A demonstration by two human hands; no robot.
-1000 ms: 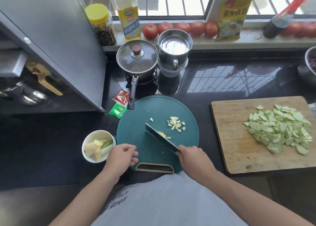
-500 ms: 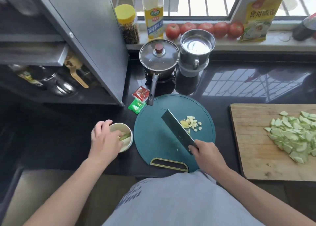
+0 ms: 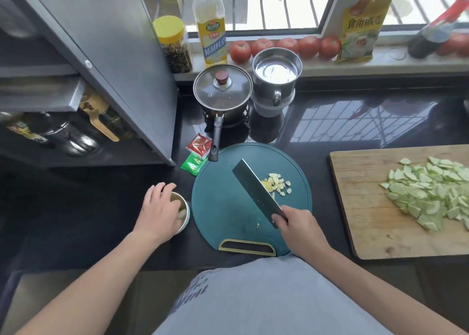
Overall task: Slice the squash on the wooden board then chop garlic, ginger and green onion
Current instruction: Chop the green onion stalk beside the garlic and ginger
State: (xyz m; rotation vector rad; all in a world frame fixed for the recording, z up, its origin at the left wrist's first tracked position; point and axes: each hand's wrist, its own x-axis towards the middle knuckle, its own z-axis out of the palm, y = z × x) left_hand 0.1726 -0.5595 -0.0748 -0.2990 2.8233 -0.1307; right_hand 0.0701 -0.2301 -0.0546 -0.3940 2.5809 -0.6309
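From the head camera, the right hand (image 3: pixel 298 229) is gripping the handle of a broad dark rectangular cleaver (image 3: pixel 256 190), fingers wrapped tight, with the blade lying flat-angled over the round teal plastic cutting board (image 3: pixel 223 207) and pointing toward 11 o'clock. Just beside the blade, on its 3 o'clock side, a small heap of pale chopped garlic pieces (image 3: pixel 278 183) is sitting on the teal board. The left hand (image 3: pixel 160 211) is reaching down into a small white round bowl (image 3: pixel 186 214) at the board's 9 o'clock edge, fingers curled over its contents; whether they are pinching anything I cannot tell. At 3 o'clock, well apart from the teal board, a pile of light green squash slices (image 3: pixel 431 195) is lying on the rectangular wooden chopping board (image 3: pixel 360 207). At 12 o'clock a lidded black saucepan (image 3: pixel 222 91) is standing on the dark counter, its handle overlapping the teal board's far rim, with a steel mug (image 3: pixel 276 73) just beside it.
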